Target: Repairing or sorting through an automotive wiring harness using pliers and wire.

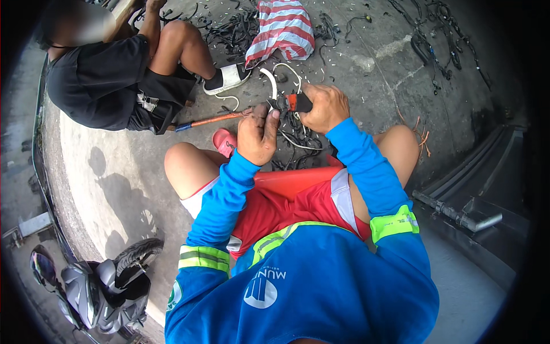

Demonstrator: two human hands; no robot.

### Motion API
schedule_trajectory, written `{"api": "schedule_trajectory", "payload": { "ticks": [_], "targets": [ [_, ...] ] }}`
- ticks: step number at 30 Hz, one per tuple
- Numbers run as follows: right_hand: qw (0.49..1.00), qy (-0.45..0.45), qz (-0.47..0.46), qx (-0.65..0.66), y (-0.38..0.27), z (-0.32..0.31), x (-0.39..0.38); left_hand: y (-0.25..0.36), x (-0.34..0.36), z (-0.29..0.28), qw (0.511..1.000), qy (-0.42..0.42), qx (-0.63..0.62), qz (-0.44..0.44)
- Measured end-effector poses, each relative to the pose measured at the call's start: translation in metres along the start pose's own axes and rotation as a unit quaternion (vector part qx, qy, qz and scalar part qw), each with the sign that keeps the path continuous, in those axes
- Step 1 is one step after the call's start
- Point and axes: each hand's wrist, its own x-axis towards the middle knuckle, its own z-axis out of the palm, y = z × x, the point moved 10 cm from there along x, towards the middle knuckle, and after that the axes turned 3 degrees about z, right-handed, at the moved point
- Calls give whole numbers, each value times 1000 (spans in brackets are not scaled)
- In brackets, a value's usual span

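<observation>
Both hands meet in front of my knees, at the middle of the head view. My left hand (pixel 258 136) is closed, thumb and fingers pinching a thick white cable (pixel 271 80) that curves up and away. In my closed right hand (pixel 326 107) is a hand tool (pixel 293 103) with a red and black handle. Its dark head reaches to the cable beside my left fingertips; whether its jaws are open or shut is too small to tell. Thinner white cable (pixel 298 73) loops behind the tool and down to the ground.
A person in black (pixel 100 83) sits at the far left. A long orange-and-blue-handled tool (pixel 212 120) lies left of my hand. Beyond are a striped sack (pixel 281 31) and black cable scraps (pixel 229 34). A scooter (pixel 100 286) stands lower left, a metal frame (pixel 458 212) right.
</observation>
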Motion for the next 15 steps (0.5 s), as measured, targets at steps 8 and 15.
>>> {"api": "schedule_trajectory", "payload": {
  "ticks": [8, 15],
  "targets": [
    [947, 167, 272, 31, 150, -79, 16, -41, -57, 12, 989, -29, -32, -142],
    [982, 11, 65, 177, 37, -22, -20, -27, -18, 7, 969, -44, -199, -140]
  ]
}}
